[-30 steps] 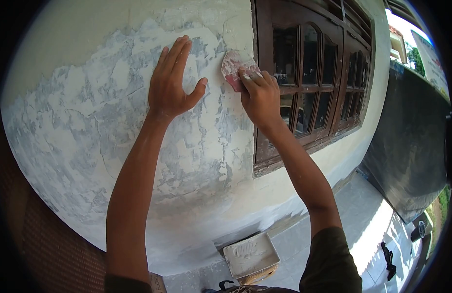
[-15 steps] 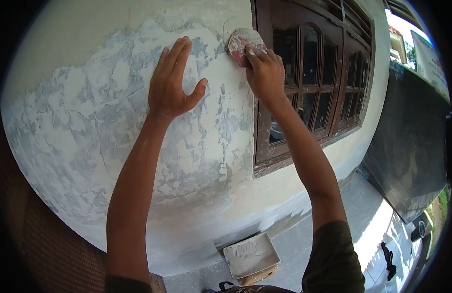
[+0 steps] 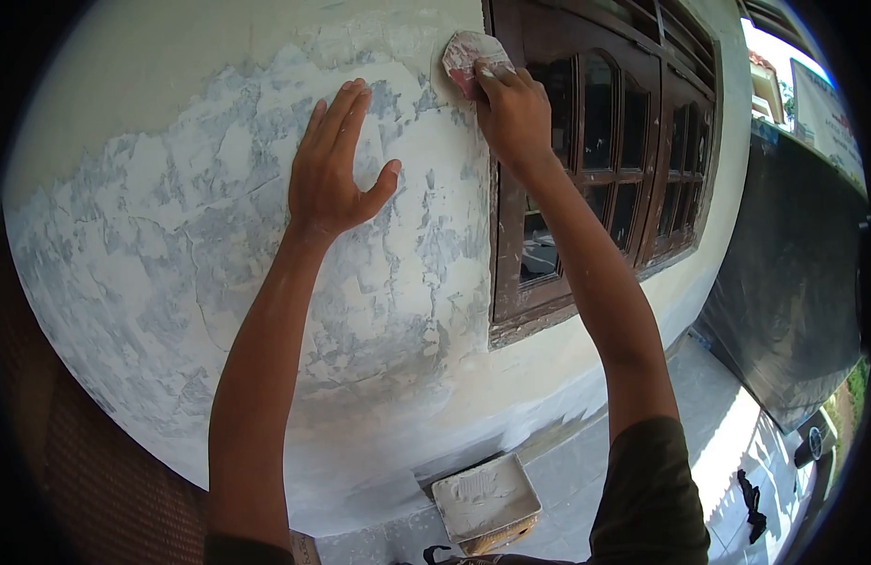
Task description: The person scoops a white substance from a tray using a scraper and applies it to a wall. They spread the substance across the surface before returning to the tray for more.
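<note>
My right hand (image 3: 513, 108) grips a reddish putty scraper (image 3: 464, 64) smeared with white putty. The scraper lies against the wall (image 3: 238, 217), close to the left edge of the brown window frame (image 3: 507, 235). To the left, my left hand (image 3: 337, 165) rests flat on the wall, fingers stretched upward and thumb spread, holding nothing. Patchy white putty over grey covers the wall around it. Below, near the wall's foot, a tray (image 3: 522, 471) has white putty in it.
The wooden window (image 3: 633, 132) with glass panes fills the upper right. A yellowish support (image 3: 501, 537) sits under the tray on the tiled floor (image 3: 572, 471). At right are a dark sheet (image 3: 784, 273), a dark cloth-like item (image 3: 751, 508) and a dark bucket (image 3: 808, 444).
My right hand has slid the scraper a little upward along the wall beside the window. My left hand has stayed in about the same place.
</note>
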Demonstrator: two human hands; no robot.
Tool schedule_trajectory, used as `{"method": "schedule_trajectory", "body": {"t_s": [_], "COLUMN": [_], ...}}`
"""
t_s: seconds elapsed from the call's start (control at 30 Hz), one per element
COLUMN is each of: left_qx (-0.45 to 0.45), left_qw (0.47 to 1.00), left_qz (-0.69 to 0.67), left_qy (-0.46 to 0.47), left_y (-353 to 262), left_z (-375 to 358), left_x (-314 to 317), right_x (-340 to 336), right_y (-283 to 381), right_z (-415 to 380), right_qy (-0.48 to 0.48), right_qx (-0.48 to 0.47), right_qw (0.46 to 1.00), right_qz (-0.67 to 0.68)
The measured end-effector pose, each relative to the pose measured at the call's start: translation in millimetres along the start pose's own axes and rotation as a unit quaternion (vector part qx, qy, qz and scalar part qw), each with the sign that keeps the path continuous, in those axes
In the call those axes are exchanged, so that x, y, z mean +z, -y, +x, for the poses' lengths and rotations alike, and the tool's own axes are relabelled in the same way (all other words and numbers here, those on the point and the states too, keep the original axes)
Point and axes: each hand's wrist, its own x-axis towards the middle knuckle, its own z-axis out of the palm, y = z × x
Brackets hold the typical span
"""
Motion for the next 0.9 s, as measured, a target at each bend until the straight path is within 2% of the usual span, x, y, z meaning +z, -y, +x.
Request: {"method": "schedule_trajectory", "body": {"t_s": [0.07, 0.23, 0.33, 0.4, 0.53, 0.6, 0.73, 0.83, 0.9], "left_qx": [-0.002, 0.001, -0.001, -0.001, 0.002, -0.001, -0.001, 0.001, 0.0], "left_qw": [1.0, 1.0, 1.0, 1.0, 1.0, 1.0, 1.0, 1.0, 1.0], "left_qz": [-0.002, 0.002, 0.004, 0.005, 0.003, -0.008, -0.02, -0.02, -0.018], "left_qy": [0.0, -0.001, 0.001, 0.001, -0.003, -0.001, -0.001, -0.004, -0.004], "left_y": [-1, -1, -2, -1, 0, -3, -4, -4, -3], "left_z": [0, 0, 1, 0, 0, 1, 0, 1, 1], "left_x": [0, 0, 0, 0, 0, -2, -2, -2, -1], "right_x": [-14, -49, -51, -36, -6, 4, -27, -50, -55], "right_y": [17, 46, 37, 20, 9, 15, 52, 70, 64], "right_z": [-27, -78, -43, -8, 22, 11, -41, -75, -62], "right_qy": [0.054, 0.071, 0.06, -0.005, -0.035, 0.008, 0.106, 0.086, 0.068], "right_qx": [0.015, 0.021, 0.034, 0.038, 0.0, -0.04, 0.01, -0.007, 0.005], "right_qw": [0.998, 0.996, 0.994, 0.998, 0.999, 0.999, 0.994, 0.992, 0.992], "right_qz": [-0.008, 0.052, 0.086, 0.047, 0.017, -0.002, 0.033, 0.09, 0.102]}}
